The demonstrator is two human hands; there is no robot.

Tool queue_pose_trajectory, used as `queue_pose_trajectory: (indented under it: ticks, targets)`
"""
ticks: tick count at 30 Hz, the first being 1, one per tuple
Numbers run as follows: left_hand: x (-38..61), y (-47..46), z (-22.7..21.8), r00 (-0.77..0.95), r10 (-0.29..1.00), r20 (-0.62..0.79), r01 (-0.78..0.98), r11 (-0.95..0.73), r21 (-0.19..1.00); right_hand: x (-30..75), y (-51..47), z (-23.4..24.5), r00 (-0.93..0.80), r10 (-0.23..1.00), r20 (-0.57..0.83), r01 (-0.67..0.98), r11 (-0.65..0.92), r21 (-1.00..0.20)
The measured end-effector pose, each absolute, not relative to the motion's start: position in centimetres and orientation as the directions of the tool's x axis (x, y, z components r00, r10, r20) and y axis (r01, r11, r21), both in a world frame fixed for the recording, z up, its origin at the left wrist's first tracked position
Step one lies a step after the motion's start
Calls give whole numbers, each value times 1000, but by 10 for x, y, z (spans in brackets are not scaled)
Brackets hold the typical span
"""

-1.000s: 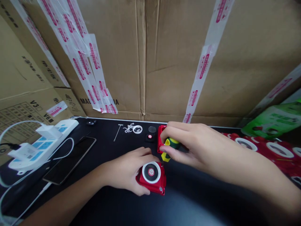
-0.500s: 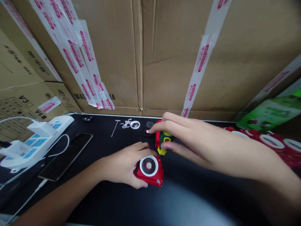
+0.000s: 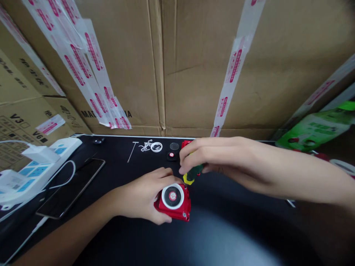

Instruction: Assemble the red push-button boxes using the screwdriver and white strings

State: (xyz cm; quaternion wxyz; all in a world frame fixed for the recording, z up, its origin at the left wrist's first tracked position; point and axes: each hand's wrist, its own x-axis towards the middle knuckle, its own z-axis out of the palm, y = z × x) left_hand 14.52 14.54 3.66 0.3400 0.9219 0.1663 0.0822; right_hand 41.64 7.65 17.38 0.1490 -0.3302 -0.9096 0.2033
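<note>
My left hand [image 3: 141,195] grips a small red square housing [image 3: 174,201] with a white ring and a dark round centre, pressing it on the black table [image 3: 222,236]. My right hand [image 3: 213,159] is closed round a green and yellow screwdriver [image 3: 192,174], tip pointing down at the housing's upper right corner. A second red part [image 3: 185,145] shows just behind my right fingers, mostly hidden.
Small loose parts lie at the table's back: a thin metal pin [image 3: 131,151], a white ring [image 3: 156,147], a grey disc [image 3: 174,146], a small black and red piece [image 3: 171,155]. A phone [image 3: 70,186] and white power strip [image 3: 30,168] sit left. Cardboard boxes [image 3: 194,66] wall the back.
My right hand has turned on the screwdriver, its fingers now curled over the handle, and it sits slightly lower and nearer the red housing. The view has drifted; my left hand keeps its grip.
</note>
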Motion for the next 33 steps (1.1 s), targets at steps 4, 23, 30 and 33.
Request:
queue_pose_trajectory:
  ticks: [4,23,30,33]
  targets:
    - [146,145,38,932,358,58,236,-721,652,417,76,176,-741,656,142,535,705,-465]
    - [146,145,38,930,365,43,241,-693,680,396,84,155,-560,792,243,786,601,-145]
    - [146,145,37,930,368,27,256,-696,671,403,84,158,-611,763,212,729,646,-225]
    - [146,146,37,931,365,31,255,-705,662,404,84,157,-610,767,201,731,642,-233]
